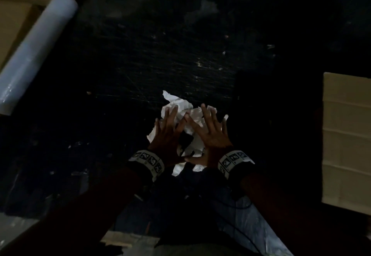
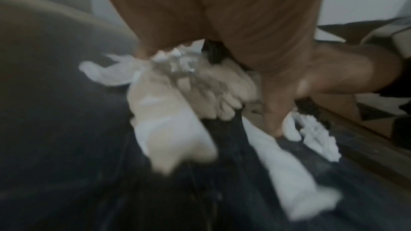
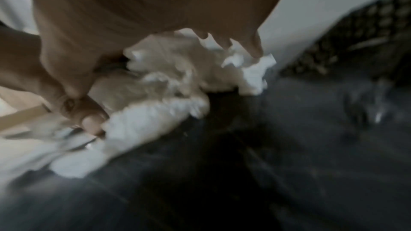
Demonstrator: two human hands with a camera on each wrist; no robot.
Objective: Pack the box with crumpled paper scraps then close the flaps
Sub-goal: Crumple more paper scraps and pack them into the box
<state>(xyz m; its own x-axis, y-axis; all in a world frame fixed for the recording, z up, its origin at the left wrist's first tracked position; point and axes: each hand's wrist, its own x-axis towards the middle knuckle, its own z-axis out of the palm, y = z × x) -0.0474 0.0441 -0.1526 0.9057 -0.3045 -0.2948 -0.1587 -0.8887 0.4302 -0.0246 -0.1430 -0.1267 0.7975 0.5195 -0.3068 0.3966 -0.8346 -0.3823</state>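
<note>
Under both hands' spread fingers (image 1: 173, 113) lies the crumpled paper (image 1: 187, 109).

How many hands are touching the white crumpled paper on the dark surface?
2. The left hand presses the crumpled paper on its left side, the right hand on its right.

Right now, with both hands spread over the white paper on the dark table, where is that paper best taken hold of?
Probably from above at its two outer sides, left hand and right hand scooping inward. The white paper lies as a loose, wide, crumpled heap on the dark table, so one hand would likely shed pieces.
</note>
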